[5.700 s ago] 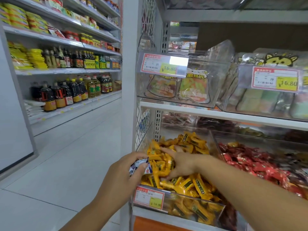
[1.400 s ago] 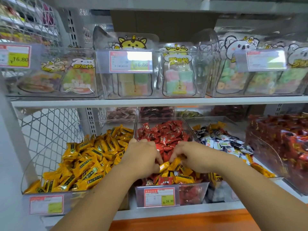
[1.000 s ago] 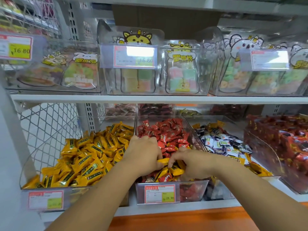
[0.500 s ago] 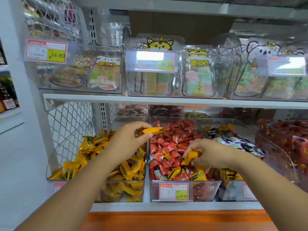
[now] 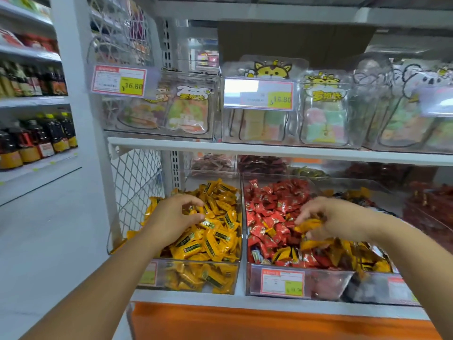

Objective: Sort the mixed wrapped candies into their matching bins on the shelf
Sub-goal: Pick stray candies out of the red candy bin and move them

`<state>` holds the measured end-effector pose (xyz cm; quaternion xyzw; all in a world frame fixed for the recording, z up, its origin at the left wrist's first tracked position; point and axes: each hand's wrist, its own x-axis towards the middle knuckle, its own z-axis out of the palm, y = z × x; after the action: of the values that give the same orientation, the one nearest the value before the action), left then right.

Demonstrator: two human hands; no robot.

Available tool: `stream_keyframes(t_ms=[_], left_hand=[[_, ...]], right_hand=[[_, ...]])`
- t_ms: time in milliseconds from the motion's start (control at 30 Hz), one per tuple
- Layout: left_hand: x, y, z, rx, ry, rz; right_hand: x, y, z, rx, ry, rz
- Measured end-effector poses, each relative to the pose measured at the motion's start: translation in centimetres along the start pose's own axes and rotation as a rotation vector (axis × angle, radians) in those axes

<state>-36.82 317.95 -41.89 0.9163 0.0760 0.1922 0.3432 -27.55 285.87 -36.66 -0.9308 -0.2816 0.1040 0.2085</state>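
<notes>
Right hand [image 5: 328,217] pinches a yellow candy [image 5: 307,224] over the red-candy bin [image 5: 323,287]; left hand [image 5: 171,217], left of it, curled, grip unclear

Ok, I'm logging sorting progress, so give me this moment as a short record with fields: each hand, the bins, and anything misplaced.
left hand: over the yellow bin, fingers curled; grip unclear
right hand: pinches a yellow candy above the red bin
misplaced: stray yellow candies lie among the red ones at the red bin's front
</notes>
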Motion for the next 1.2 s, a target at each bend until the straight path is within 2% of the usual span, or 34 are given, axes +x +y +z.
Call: stream_keyframes(t_ms=[133, 267, 300, 367, 433, 667, 867, 1000, 1200], left_hand=[[-0.1, 0.1, -0.3, 0.020, 0.023, 0.042], [-0.8, 0.0, -1.4, 0.030, 0.170, 0.077], [-1.1, -0.1, -1.8, 0.027, 0.210, 0.077], [-1.5, -0.3, -2.3, 0.017, 0.265, 0.063], [-1.7, -0.3, -2.4, 0.020, 0.256, 0.069], [-1.7, 1.4, -0.1, 0.113, 0.055, 0.212], [-1.7, 4.3, 3.0, 0.210, -0.075, 0.361], [-2.3, 4.8, 4.9, 0.308, -0.191, 0.404], [-2.7, 4.5, 6.1, 0.326, -0.150, 0.413]], right_hand=[[0.4, -2.4, 0.6, 0.112, 0.279, -0.150], [2.4, -7.6, 3.9, 0.380, 0.551, -0.317], [3.2, -8.9, 4.6, 0.395, 0.537, -0.324], [5.1, -10.5, 5.8, 0.340, 0.373, -0.323], [6.2, -10.5, 6.7, 0.261, 0.266, -0.322], [4.2, -4.9, 2.7, 0.237, 0.297, -0.206], [1.7, -0.5, 1.5, -0.032, 0.111, -0.095], [0.6, 0.7, 2.5, -0.107, -0.060, -0.032], [1.7, 1.7, 5.9, -0.257, -0.180, -0.062]])
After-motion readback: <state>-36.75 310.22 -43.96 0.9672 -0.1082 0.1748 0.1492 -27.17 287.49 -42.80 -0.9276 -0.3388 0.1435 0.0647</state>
